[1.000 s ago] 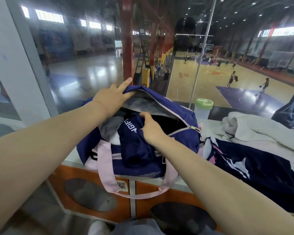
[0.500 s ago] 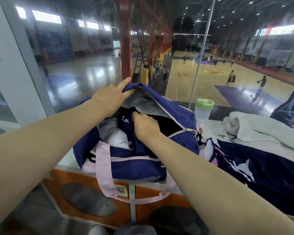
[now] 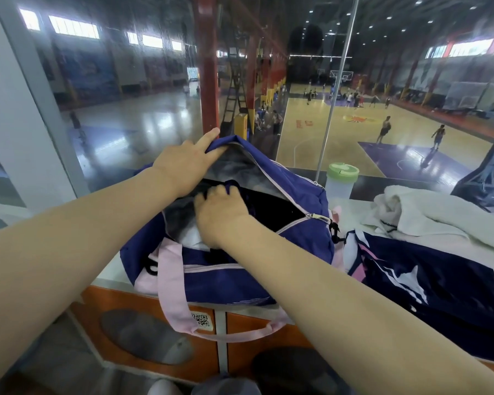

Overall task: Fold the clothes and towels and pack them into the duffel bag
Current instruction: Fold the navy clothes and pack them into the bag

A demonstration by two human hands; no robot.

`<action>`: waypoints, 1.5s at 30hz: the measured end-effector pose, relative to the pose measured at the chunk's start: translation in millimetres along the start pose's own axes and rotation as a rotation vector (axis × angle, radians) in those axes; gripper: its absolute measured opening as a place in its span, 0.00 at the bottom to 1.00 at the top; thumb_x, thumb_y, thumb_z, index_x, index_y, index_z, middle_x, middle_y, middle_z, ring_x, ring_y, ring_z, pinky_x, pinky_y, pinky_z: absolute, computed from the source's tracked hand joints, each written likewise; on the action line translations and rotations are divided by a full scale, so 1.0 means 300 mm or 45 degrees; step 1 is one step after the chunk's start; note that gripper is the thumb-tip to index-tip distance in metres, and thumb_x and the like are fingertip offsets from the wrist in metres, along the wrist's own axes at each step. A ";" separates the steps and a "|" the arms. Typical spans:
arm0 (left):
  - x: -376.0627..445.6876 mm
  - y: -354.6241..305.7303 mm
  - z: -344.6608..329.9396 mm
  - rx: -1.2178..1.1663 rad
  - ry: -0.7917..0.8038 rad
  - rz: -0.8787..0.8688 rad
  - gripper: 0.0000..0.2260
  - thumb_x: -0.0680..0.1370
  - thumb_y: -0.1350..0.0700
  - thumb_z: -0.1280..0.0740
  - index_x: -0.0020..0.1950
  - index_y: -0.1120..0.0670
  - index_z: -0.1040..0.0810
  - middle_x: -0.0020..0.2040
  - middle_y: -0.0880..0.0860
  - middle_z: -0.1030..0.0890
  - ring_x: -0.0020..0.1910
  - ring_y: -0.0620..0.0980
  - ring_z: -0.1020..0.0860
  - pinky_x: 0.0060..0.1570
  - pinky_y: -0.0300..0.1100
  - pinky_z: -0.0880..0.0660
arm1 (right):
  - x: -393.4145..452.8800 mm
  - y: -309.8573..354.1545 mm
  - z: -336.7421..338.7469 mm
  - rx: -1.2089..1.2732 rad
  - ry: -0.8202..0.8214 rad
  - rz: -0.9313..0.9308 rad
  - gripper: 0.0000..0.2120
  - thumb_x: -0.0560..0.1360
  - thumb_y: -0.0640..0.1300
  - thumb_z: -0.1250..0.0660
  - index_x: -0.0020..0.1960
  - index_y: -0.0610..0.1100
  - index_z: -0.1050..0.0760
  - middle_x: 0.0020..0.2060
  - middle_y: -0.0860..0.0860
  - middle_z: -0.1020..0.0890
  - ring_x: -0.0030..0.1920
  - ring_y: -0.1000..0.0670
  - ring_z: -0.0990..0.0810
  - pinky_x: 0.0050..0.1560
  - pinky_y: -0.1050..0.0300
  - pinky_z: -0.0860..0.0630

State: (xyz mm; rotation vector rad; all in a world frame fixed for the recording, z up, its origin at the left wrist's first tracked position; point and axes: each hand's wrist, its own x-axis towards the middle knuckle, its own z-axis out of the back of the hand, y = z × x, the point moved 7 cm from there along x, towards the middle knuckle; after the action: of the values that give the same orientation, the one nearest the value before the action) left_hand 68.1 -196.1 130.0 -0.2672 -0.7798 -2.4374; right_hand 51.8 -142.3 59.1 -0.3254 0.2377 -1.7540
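While the navy duffel bag (image 3: pixel 240 269) sits unzipped on the white counter (image 3: pixel 351 206), the left hand (image 3: pixel 183 163) grips the far edge of its opening, thumb tucked under the fabric and forefinger lying straight along the top, lifting that flap up. Just nearer than this, the right hand (image 3: pixel 223 215) reaches into the mouth of the bag with its fingers curled down onto a dark navy garment (image 3: pixel 231 185); most of that garment is hidden beneath the hand and in the dark interior, so whether the fingers pinch it or merely press it cannot be told. Under the right wrist a pale grey-white cloth (image 3: pixel 183 226) shows inside the bag, blurred. One pink strap (image 3: pixel 177 297) hangs down the bag's near side over the orange cabinet front (image 3: pixel 143 306). Right of the bag lie a navy jersey (image 3: pixel 428 283), cut off by the right forearm, and a white towel (image 3: pixel 439 215) in a loose heap; a green-lidded bottle (image 3: pixel 341 181) stands beyond the bag's right end.
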 end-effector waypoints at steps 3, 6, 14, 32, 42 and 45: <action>-0.006 -0.005 -0.009 0.013 0.009 -0.005 0.41 0.77 0.66 0.39 0.79 0.45 0.61 0.80 0.52 0.58 0.58 0.56 0.27 0.36 0.44 0.33 | 0.003 0.031 -0.056 -0.056 0.006 0.210 0.27 0.78 0.47 0.40 0.75 0.44 0.40 0.74 0.44 0.36 0.74 0.42 0.40 0.75 0.40 0.51; -0.009 -0.001 -0.013 0.020 0.009 -0.013 0.40 0.77 0.66 0.39 0.79 0.45 0.60 0.80 0.52 0.58 0.58 0.57 0.27 0.37 0.45 0.33 | 0.030 -0.043 -0.152 0.093 0.202 0.103 0.30 0.79 0.48 0.41 0.78 0.46 0.46 0.78 0.49 0.47 0.78 0.43 0.51 0.73 0.31 0.56; -0.007 -0.004 -0.030 -0.006 -0.004 -0.006 0.42 0.75 0.68 0.37 0.79 0.46 0.59 0.80 0.52 0.58 0.57 0.57 0.27 0.35 0.45 0.33 | 0.100 -0.107 -0.179 0.698 0.273 -0.220 0.35 0.76 0.47 0.35 0.77 0.41 0.47 0.77 0.42 0.49 0.76 0.40 0.49 0.73 0.35 0.44; -0.112 0.019 -0.070 -0.083 -0.011 0.005 0.41 0.74 0.67 0.38 0.79 0.42 0.53 0.79 0.52 0.51 0.63 0.59 0.31 0.36 0.47 0.29 | -0.005 -0.069 -0.233 0.299 0.243 -0.073 0.32 0.80 0.59 0.51 0.80 0.50 0.55 0.79 0.44 0.54 0.78 0.41 0.55 0.75 0.38 0.61; -0.226 -0.026 -0.054 -0.124 0.060 0.064 0.30 0.74 0.60 0.36 0.76 0.50 0.37 0.79 0.58 0.49 0.71 0.61 0.37 0.65 0.53 0.34 | -0.155 -0.083 -0.191 0.487 0.217 -0.066 0.29 0.81 0.56 0.48 0.77 0.44 0.44 0.78 0.44 0.46 0.76 0.40 0.46 0.75 0.39 0.54; -0.281 -0.079 -0.041 -0.201 -0.031 0.072 0.28 0.71 0.60 0.33 0.71 0.52 0.28 0.78 0.61 0.44 0.73 0.63 0.38 0.69 0.56 0.38 | -0.207 -0.122 -0.139 0.581 0.027 -0.046 0.27 0.81 0.57 0.49 0.76 0.45 0.41 0.77 0.45 0.42 0.76 0.42 0.44 0.76 0.40 0.53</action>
State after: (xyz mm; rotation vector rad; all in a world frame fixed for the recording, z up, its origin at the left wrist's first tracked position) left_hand 123.7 -149.4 79.7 -0.3752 -0.5825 -2.4491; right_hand 15.3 -74.8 26.9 0.0201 -0.1560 -1.7899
